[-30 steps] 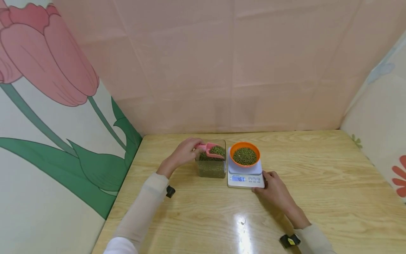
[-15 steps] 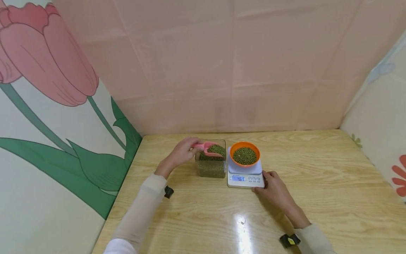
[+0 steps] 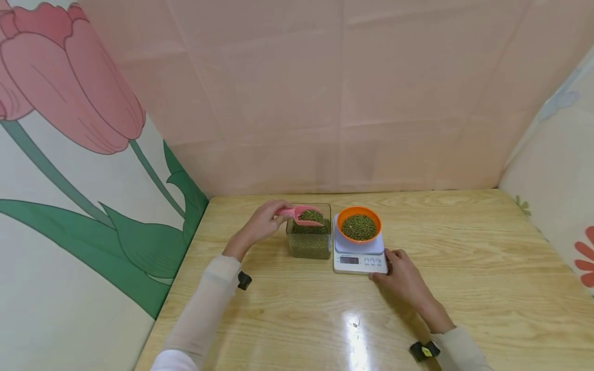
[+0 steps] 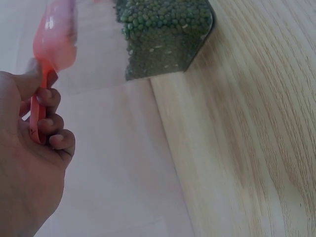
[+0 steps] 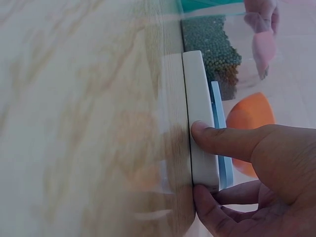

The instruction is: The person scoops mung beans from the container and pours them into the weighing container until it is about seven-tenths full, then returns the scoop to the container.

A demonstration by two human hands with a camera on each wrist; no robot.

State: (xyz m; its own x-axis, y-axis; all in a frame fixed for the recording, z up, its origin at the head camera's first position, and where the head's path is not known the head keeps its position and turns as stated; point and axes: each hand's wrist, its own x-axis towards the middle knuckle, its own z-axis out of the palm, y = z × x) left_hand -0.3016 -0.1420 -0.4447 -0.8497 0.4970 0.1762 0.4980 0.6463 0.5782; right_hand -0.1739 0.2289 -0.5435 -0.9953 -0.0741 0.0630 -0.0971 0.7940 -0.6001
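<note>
My left hand [image 3: 264,221] grips the handle of a pink scoop [image 3: 308,223], fingers curled round it in the left wrist view. Green mung beans fill the scoop, which is over the open top of a clear square container [image 3: 310,247]. More mung beans [image 4: 163,34] lie inside that container. To its right, a white kitchen scale [image 3: 359,264] bears an orange bowl [image 3: 341,234] of mung beans. My right hand [image 3: 401,275] holds the scale's near right corner, its thumb [image 5: 222,138] on the front edge and its fingers at the side.
The wood-grain table [image 3: 287,319] meets a pink cloth backdrop [image 3: 325,129] just behind the container and scale. A tulip-printed panel [image 3: 93,206] stands along the left, a pale flowered one [image 3: 557,180] on the right.
My left hand and the loaded scoop have moved slightly up and left over the container. The scale's lit display has gone dark. My right hand has stayed put.
</note>
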